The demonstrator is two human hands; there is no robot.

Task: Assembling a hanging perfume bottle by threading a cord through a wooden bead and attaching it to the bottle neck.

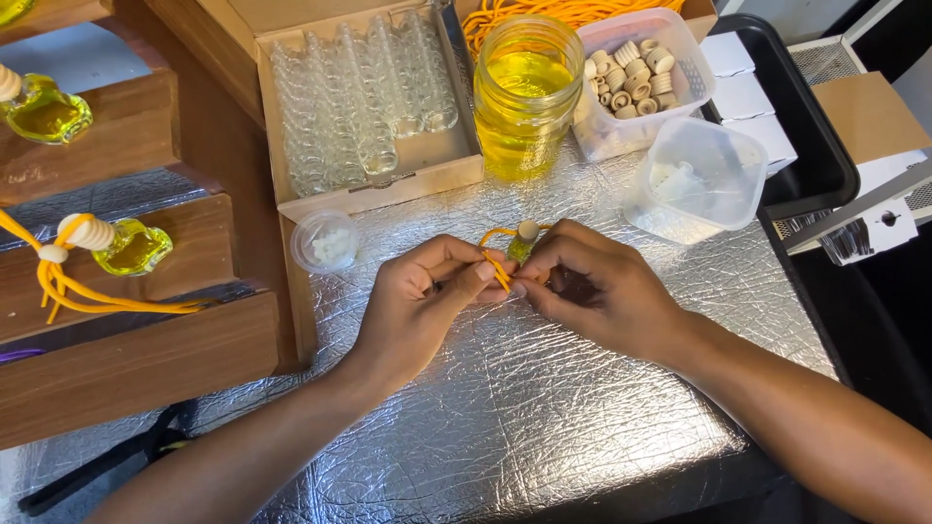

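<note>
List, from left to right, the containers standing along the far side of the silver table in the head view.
Cardboard box of empty glass bottles → glass jar of yellow liquid → clear plastic tub of wooden caps → black tray of white boxes.

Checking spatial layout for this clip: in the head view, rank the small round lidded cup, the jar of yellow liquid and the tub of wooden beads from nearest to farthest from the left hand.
From the left hand:
1. Small round lidded cup, just up and left of it, by the cardboard box.
2. Jar of yellow liquid, farther back, slightly right.
3. Tub of wooden beads, farthest, back right beyond the jar.
</note>
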